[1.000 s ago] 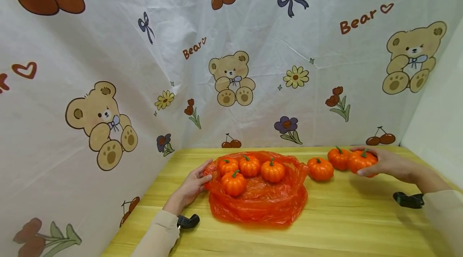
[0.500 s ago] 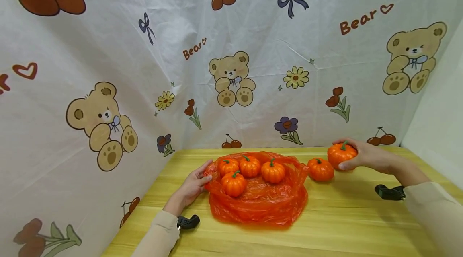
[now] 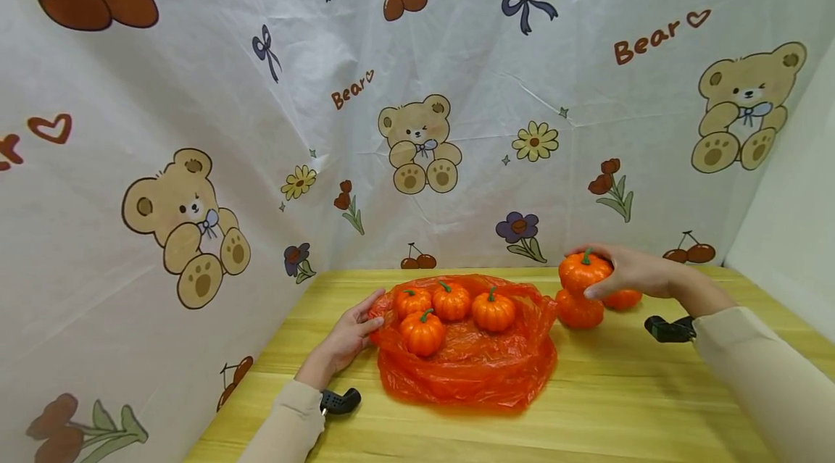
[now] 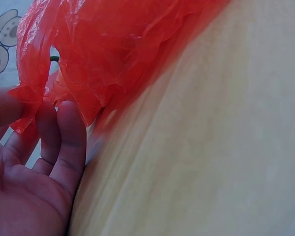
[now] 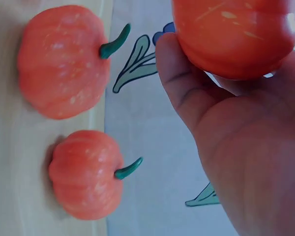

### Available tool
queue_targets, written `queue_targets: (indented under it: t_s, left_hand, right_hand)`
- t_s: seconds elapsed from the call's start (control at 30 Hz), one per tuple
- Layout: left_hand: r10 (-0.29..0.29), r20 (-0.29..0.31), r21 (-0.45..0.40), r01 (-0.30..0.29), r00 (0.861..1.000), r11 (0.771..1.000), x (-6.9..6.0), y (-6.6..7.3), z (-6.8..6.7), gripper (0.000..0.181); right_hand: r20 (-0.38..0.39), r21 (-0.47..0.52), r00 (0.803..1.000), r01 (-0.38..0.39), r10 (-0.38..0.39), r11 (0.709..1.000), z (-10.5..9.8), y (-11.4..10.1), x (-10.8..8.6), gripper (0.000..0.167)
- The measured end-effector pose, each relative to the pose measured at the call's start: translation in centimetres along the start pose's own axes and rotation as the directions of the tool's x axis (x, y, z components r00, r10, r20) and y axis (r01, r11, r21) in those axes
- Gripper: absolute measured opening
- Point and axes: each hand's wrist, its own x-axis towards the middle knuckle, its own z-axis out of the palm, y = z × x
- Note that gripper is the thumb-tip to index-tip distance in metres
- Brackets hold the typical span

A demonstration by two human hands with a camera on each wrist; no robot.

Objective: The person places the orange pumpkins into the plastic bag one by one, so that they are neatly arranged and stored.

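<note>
Pumpkin (image 3: 583, 274): stem up, widest crosswise | right grip (image 3: 631, 272): clasping it | left grip (image 3: 349, 334): pinching bag (image 3: 457, 382)

Head view: taken from above and behind left hand (image 3: 350, 333) and right hand (image 3: 642, 273), aimed forward and down, widest framing; bench (image 3: 607, 405) and backdrop (image 3: 470, 43) caught too. Left wrist view: brought in close, bag (image 4: 118, 44) faced past left hand, bench tipped steeply. Right wrist view: equally near, rolled sideways, held pumpkin (image 5: 236, 39) cropped at top. Bag shared by head and left wrist, held pumpkin by head and right wrist.
</note>
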Motion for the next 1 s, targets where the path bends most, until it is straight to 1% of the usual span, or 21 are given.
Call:
queue_targets:
  t_s: [0.17,0.33,0.43,0.63,0.8,1.0]
  left_hand:
    - [0.002,-0.005,0.004,-0.002,1.0,1.0,0.0,0.0,0.0,0.067]
    - [0.001,0.0,0.004,-0.001,1.0,1.0,0.0,0.1,0.0,0.066]
    - [-0.002,-0.001,0.0,0.002,1.0,1.0,0.1,0.0,0.0,0.066]
    - [-0.001,0.009,0.002,0.001,1.0,1.0,0.0,-0.1,0.0,0.066]
    - [0.004,-0.005,-0.001,-0.004,1.0,1.0,0.0,0.0,0.0,0.065]
    - [0.003,-0.005,-0.001,-0.003,1.0,1.0,0.0,-0.1,0.1,0.065]
  right_hand:
    - [0.05,-0.024,0.999,0.0,0.001,1.0,0.2,-0.9,0.7,0.083]
    - [0.065,-0.065,0.998,-0.011,0.016,0.998,0.6,-2.0,1.3,0.086]
    - [0.082,-0.07,0.997,-0.005,0.01,0.998,1.0,-2.3,1.9,0.084]
    - [0.14,-0.029,0.99,0.011,-0.007,1.0,2.0,-2.9,3.3,0.077]
    - [0.176,0.031,0.984,-0.003,-0.002,1.0,3.0,-4.0,4.6,0.074]
    - [0.186,0.035,0.982,-0.026,0.019,0.999,4.1,-4.6,6.0,0.081]
